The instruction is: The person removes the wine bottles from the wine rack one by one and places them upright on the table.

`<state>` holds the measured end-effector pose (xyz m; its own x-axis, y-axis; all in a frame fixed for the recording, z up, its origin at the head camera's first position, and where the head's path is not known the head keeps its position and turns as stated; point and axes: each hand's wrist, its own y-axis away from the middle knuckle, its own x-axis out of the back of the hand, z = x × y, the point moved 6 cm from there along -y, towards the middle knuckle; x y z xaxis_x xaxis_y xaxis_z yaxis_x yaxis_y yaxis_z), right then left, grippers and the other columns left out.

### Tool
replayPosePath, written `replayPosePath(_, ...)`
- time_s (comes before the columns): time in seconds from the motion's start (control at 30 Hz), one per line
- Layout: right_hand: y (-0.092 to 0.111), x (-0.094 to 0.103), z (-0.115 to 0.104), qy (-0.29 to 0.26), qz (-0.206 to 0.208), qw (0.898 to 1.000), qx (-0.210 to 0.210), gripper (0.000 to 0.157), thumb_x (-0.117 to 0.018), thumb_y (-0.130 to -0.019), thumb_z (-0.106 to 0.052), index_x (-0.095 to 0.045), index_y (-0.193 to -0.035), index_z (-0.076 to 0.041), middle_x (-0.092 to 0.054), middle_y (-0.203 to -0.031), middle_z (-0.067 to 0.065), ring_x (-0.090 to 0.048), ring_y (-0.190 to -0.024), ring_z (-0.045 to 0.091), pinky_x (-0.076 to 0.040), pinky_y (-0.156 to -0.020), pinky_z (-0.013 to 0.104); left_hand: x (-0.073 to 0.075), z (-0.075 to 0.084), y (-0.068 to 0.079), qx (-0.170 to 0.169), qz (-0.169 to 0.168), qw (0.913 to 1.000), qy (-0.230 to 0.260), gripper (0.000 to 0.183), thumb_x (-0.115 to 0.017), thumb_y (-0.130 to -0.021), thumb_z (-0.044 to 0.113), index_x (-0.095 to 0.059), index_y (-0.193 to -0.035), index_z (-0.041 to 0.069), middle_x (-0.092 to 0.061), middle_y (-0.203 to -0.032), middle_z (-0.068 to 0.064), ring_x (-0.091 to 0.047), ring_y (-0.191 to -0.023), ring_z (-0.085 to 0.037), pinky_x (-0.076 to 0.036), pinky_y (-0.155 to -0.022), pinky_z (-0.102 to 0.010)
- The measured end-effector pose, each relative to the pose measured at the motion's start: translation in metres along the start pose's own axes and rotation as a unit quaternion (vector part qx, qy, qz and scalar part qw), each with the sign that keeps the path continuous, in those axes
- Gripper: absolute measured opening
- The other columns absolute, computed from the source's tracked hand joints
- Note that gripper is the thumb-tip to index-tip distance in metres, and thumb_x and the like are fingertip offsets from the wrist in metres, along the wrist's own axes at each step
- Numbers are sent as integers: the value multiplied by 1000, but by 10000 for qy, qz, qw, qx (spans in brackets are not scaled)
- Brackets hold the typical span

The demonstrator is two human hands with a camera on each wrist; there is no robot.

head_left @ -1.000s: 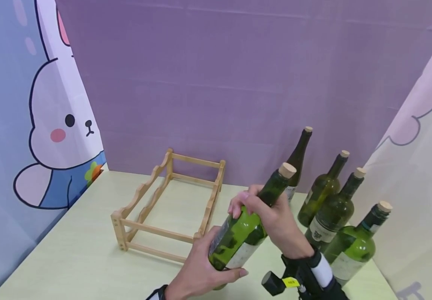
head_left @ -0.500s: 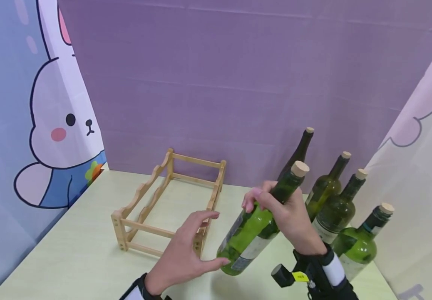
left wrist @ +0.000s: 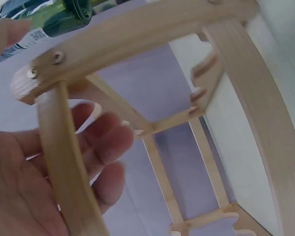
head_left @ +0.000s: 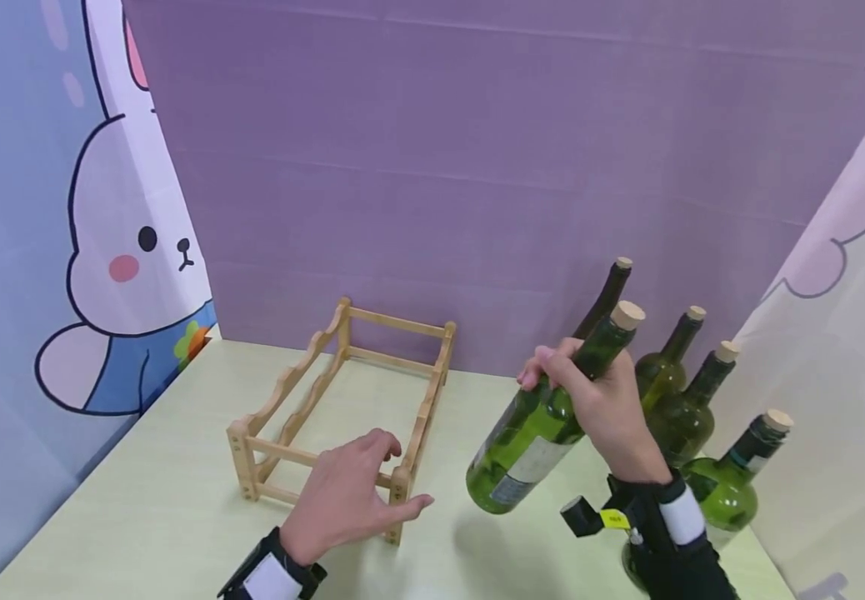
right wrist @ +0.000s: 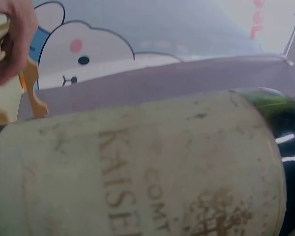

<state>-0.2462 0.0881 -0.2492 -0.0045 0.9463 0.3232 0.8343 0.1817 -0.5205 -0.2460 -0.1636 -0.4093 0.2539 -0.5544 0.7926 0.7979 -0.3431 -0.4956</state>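
Note:
My right hand [head_left: 616,412] grips a green wine bottle [head_left: 530,454] around its neck and shoulder. The corked bottle is tilted, neck up to the right, its base raised over the table. Its cream label [right wrist: 137,172], printed "KAISER", fills much of the right wrist view. My left hand [head_left: 342,500] is at the near right corner of a wooden wine rack [head_left: 395,322], thumb spread and fingers loosely bent. In the left wrist view a rack bar [left wrist: 66,152] crosses in front of the left palm, with fingers behind it. The rack has scalloped side rails and holds no bottles.
Several more corked bottles stand on the right: a dark slim one [head_left: 603,302] at the back, an olive one [head_left: 660,375], another dark green one [head_left: 683,425] and a bright green one [head_left: 721,492]. A purple cloth [head_left: 402,167] hangs behind the pale table [head_left: 125,492].
My left hand has let go of the bottle's lower end and moved left to the rack's near corner. The right hand has carried the bottle right and slightly up.

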Motion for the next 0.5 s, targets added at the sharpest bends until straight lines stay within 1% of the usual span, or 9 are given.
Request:
replayPosePath(0.03, -2, 3, 4, 84, 90, 9999, -40, 32, -60, -103, -17, -55, -76, -1, -73, -80, 8, -75, -86, 27, -58, -82, 36, -1, 0, -1, -56, -17, 9999, -148, 52, -73, -76, 73, -61, -87, 24, -53, -73, 16, -40, -56, 2, -31, -51, -17)
replayPosePath(0.1, -5, 9, 11, 240, 277, 9992, -133, 33, -61, -103, -19, -56, -77, 0, -74, -80, 7, -75, -85, 26, -58, -82, 34, -4, 2, -2, -195, -56, 9989, -429, 52, -71, -78, 73, -51, -70, 25, -36, -60, 17, -30, -50, 1, -24, -48, -18)
replayPosePath(0.17, -7, 15, 19, 380, 455, 9980, -219, 33, -61, -103, -20, -57, -78, 1, -74, -80, 6, -75, -84, 24, -57, -82, 33, -7, 4, -4, -354, -118, 9967, -727, 58, -69, -82, 70, -39, -60, 25, -22, -55, 16, -21, -47, 0, -17, -47, -19)
replayPosePath(0.23, -9, 21, 27, 482, 570, 9968, -280, 33, -62, -103, -21, -57, -79, 2, -74, -81, 5, -75, -84, 23, -57, -82, 32, -8, 6, -4, -501, -104, 9939, -979, 62, -69, -84, 66, -32, -55, 25, -13, -54, 16, -16, -46, 0, -13, -47, -20)
replayPosePath(0.33, -14, 27, 38, 613, 675, 9951, -382, 35, -63, -102, -26, -57, -80, 1, -75, -82, 4, -76, -84, 21, -57, -82, 31, -8, 8, -5, -646, 88, 9898, -1267, 65, -72, -83, 58, -26, -50, 25, -8, -52, 15, -11, -46, -1, -10, -47, -20)
replayPosePath(0.4, -19, 30, 45, 697, 719, 9937, -496, 37, -63, -102, -30, -57, -82, 1, -75, -83, 3, -76, -85, 20, -57, -81, 32, -8, 8, -5, -685, 233, 9881, -1360, 65, -73, -81, 54, -26, -48, 25, -8, -51, 15, -11, -46, -1, -9, -46, -20)
replayPosePath(0.5, -25, 33, 54, 841, 795, 9908, -695, 39, -63, -101, -34, -58, -84, 0, -76, -85, 2, -75, -86, 18, -57, -80, 32, -9, 7, -5, -651, 280, 9875, -1409, 63, -72, -80, 50, -25, -47, 26, -9, -51, 15, -12, -46, -1, -9, -45, -20)
